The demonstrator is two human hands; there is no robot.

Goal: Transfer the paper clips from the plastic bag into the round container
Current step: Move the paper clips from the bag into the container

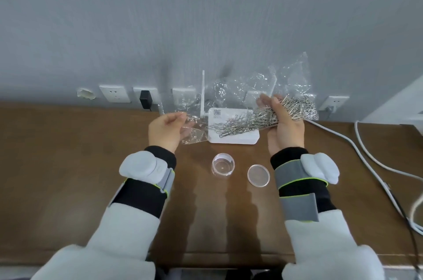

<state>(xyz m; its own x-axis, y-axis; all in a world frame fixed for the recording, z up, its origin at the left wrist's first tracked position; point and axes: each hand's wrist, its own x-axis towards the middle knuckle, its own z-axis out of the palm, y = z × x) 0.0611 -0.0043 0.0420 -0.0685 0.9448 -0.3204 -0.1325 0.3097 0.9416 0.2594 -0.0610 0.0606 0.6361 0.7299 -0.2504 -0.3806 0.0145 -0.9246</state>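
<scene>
Setting: grey wall [206, 16] at the back with a row of white wall sockets [115, 93], and a brown wooden desk [68, 176] stretching under both arms.
Left hand: the left hand [167, 128] is up above the desk, fingers curled and pinching one end of a crinkled clear plastic bag [240, 89]; holding the bag.
Right hand: the right hand [283, 126] is raised opposite, palm turned inward, closed around the other end of the bag and a thick bunch of silver metal paper clips [263, 119].
Paper clips: all still in the bag, a tangled heap strung between the two hands, densest at the right hand and thinning out toward the left.
Bag: stretched across in the air, its loose top flaring up behind the right hand.
Round container: small clear round plastic container [223, 165] stands open and upright on the desk, below the bag and between the wrists; looks empty.
Lid: clear round lid [258, 175] lies flat just to the right of the container, not touching it.
Behind the bag: flat white router box [233, 138] with a printed code sits on the desk, a white antenna [202, 94] standing up at its left.
Wrists: grey strap-on bands [146, 166] over black cuffs and white sleeves.
Right edge: white cables [366, 153] trail across the desk.
</scene>
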